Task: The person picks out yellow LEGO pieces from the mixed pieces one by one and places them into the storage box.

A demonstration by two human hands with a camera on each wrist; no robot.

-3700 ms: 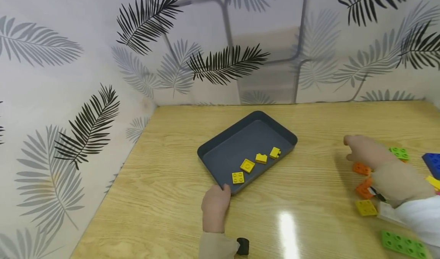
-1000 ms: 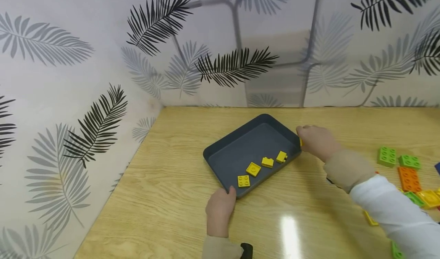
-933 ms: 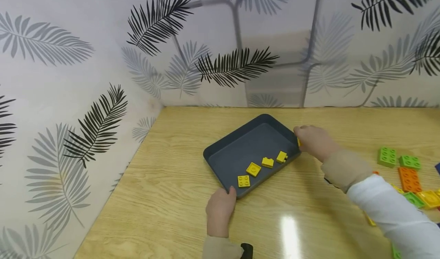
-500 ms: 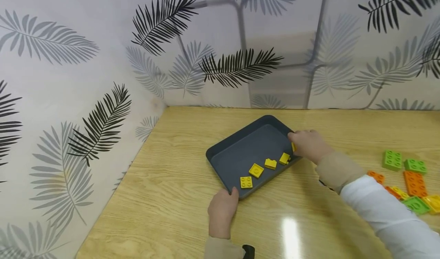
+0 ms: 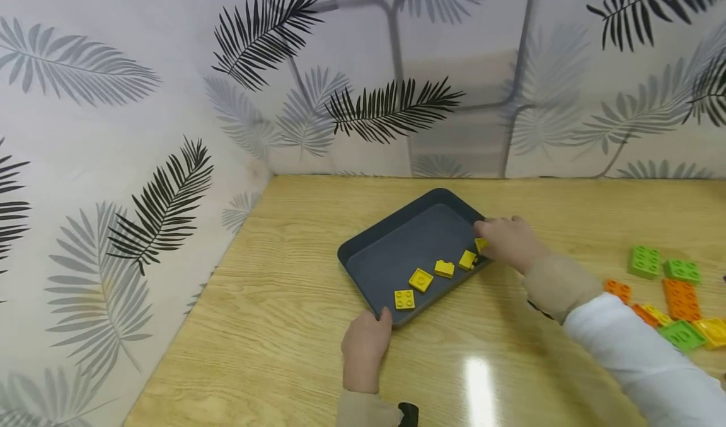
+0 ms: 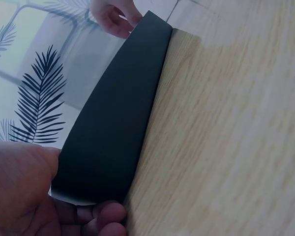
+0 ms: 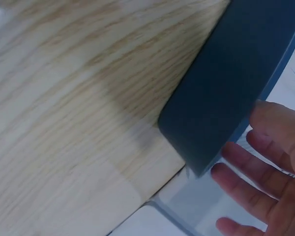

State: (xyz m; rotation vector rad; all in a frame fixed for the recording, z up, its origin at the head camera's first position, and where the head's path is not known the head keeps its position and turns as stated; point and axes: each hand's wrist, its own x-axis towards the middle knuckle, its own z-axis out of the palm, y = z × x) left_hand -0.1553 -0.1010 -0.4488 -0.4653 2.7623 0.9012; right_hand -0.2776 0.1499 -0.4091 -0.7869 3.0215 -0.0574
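Note:
A dark grey tray (image 5: 391, 238) lies at an angle on the table. Its near corner is held by my left hand (image 5: 365, 345), thumb at the rim and fingers low along the outer wall (image 6: 108, 118). Over the right end, my right hand (image 5: 507, 241) pinches a yellow toy brick (image 5: 481, 245), mostly covered by the fingers. In the right wrist view that brick is hidden, and the fingers (image 7: 250, 189) reach past the tray rim. Several yellow bricks form a row along the tray's near side, among them a studded square one (image 5: 404, 299) and an upturned one (image 5: 421, 280).
On the right of the wooden table (image 5: 255, 301) lie loose bricks: green ones (image 5: 645, 262), an orange one (image 5: 682, 300), a yellow one (image 5: 713, 331) and others, partly behind the right sleeve (image 5: 635, 351). A leaf-patterned curtain (image 5: 363, 55) borders the table's back and left.
My right hand has come from the loose bricks on the right to the tray's right end, bringing a yellow brick, and has lowered slightly inside the rim. My left hand stays at the corner.

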